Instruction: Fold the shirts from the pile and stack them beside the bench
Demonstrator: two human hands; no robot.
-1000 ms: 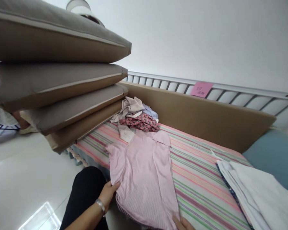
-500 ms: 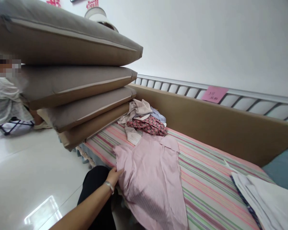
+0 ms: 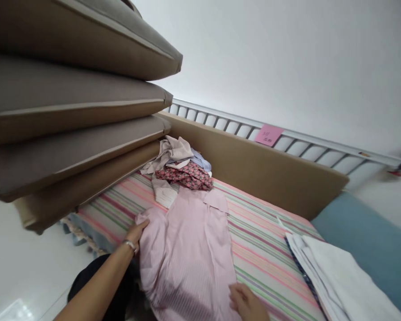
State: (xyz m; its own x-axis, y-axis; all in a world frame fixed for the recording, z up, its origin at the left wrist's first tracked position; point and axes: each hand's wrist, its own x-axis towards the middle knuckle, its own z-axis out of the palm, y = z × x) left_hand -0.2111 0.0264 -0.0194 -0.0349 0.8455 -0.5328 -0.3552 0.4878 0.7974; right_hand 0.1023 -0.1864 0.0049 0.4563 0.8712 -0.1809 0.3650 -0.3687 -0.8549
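Nearest, the right hand (image 3: 249, 303) curls at the edge of one pink shirt (image 3: 190, 258), its grip unclear; the left hand (image 3: 135, 235) pinches a sleeve (image 3: 153, 229). The shirt lies on one striped sheet (image 3: 263, 249), seemingly being straightened; the next move appears to call for a light, even pull. Beyond are four stacked cushions (image 3: 76, 93), one crumpled clothes pile (image 3: 187, 176), then one pink note (image 3: 269, 135).

Striped bed (image 3: 260, 249) carries the spread pink shirt (image 3: 190, 254), clothes pile (image 3: 183, 174) at shirt's far end, cushion stack (image 3: 87, 111) far-left, folded white laundry (image 3: 341, 276) right of it.
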